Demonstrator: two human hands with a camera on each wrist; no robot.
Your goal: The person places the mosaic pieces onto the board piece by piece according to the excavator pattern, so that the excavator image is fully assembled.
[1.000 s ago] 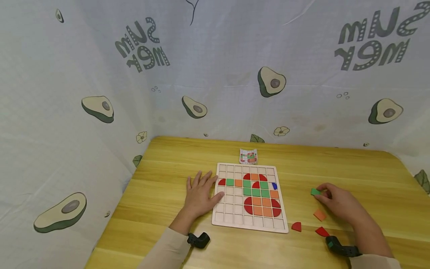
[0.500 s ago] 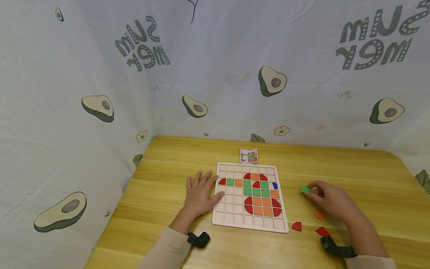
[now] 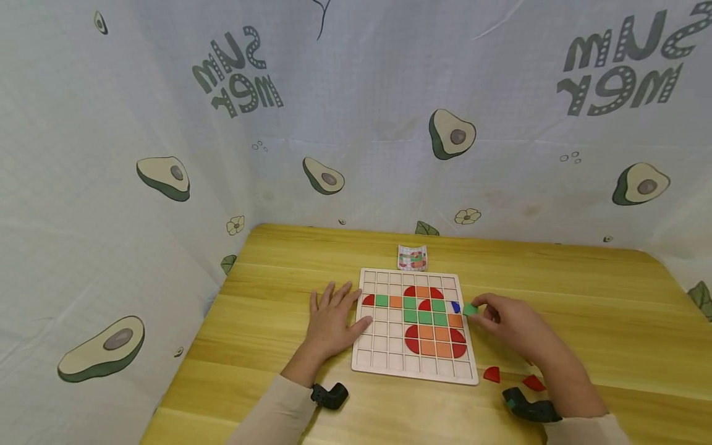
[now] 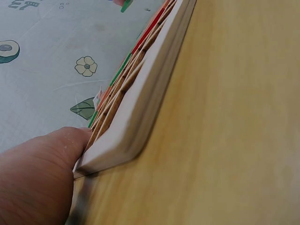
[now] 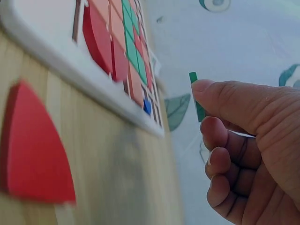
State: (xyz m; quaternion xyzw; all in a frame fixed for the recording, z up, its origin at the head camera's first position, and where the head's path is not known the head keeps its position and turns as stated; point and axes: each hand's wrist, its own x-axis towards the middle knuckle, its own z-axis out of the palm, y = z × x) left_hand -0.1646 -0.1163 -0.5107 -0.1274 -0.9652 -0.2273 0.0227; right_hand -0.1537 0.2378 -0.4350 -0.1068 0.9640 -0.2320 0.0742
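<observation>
A wooden grid board (image 3: 384,364) lies on the table, its squares partly filled with red, orange and green tiles and a small blue piece (image 3: 455,307) near the right edge. My left hand (image 3: 332,324) rests spread at the board's left edge, thumb on the frame; in the left wrist view the thumb (image 4: 51,154) touches the board's corner. My right hand (image 3: 514,324) pinches a green square tile (image 3: 470,309) between thumb and fingers, close to the board's right edge. From the right wrist, the tile (image 5: 197,96) shows edge-on and raised, the other fingers curled below.
Behind the board stands a small pattern card (image 3: 412,258). Loose red quarter-round pieces (image 3: 492,374) lie right of the board, one (image 3: 534,383) near the right wrist camera (image 3: 528,406). A printed cloth (image 3: 356,123) hangs behind the table.
My right hand has carried the green tile leftward from the right side of the table to the board's right edge. My left hand has stayed in place.
</observation>
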